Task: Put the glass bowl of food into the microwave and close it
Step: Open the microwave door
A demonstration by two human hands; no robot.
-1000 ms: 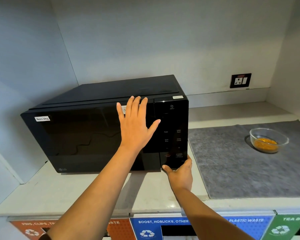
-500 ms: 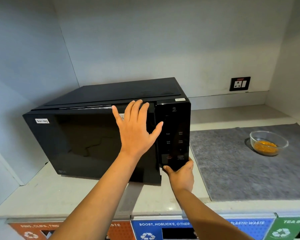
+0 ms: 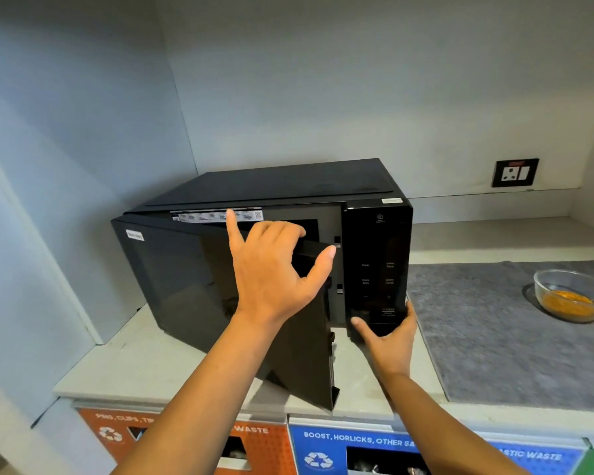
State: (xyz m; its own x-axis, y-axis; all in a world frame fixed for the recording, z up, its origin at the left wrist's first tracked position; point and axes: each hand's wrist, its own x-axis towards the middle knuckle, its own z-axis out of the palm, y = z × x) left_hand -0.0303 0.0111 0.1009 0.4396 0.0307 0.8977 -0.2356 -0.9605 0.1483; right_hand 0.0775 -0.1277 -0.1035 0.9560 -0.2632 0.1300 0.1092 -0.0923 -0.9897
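Observation:
A black microwave (image 3: 288,183) stands on the pale counter, its door (image 3: 192,289) swung partly out on the left hinge. My left hand (image 3: 271,272) grips the door's top right corner, fingers curled over the edge, forefinger raised. My right hand (image 3: 388,337) presses against the bottom of the control panel (image 3: 378,265), thumb on its front. The glass bowl (image 3: 568,294) with orange-yellow food sits alone on the grey mat at the far right, well away from both hands. The oven's inside is mostly hidden behind the door and my hand.
A grey mat (image 3: 494,337) covers the counter right of the microwave. A wall socket (image 3: 515,172) sits on the back wall. Walls close in on the left and right. Below the counter edge are labelled waste bins, orange (image 3: 254,450) and blue (image 3: 340,447).
The door has gone from shut to partly open, swinging out toward me. My left hand went from flat on the door to gripping its top corner. The right hand stays at the panel's base.

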